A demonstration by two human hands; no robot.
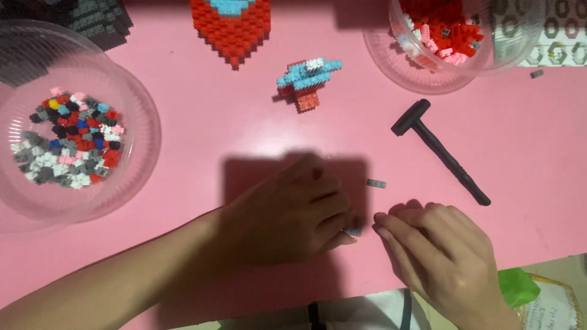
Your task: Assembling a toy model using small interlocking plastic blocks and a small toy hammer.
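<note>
Bowl (131, 131) of clear plastic sits far left on the pink table (202, 110), filled with mixed small bricks (70, 137) in grey, black, red, white and blue. Dark grey brick build (101, 21) lies at the top-left edge. Red heart-shaped brick build (232, 27) with a blue patch is at top centre; just right of it and lower, a small blue-and-red brick model (306, 82).

Left hand (287, 211) lies palm down at centre, fingers curled loosely, tips pinching a small grey brick piece (353, 231) against the table. Piece is mostly hidden, so shape unclear. Right hand (440, 256) is just beside it, palm down, fingers bent and together, fingertips reaching to the same piece; cannot tell whether it grips it.

Loose grey brick (376, 183) lies just above the gap between the hands. Black hammer-like tool (437, 146) lies diagonally to the right, untouched. Second clear bowl (397, 67) at top right holds red and pink bricks (443, 30). Green item (516, 286) is at the bottom right edge.
</note>
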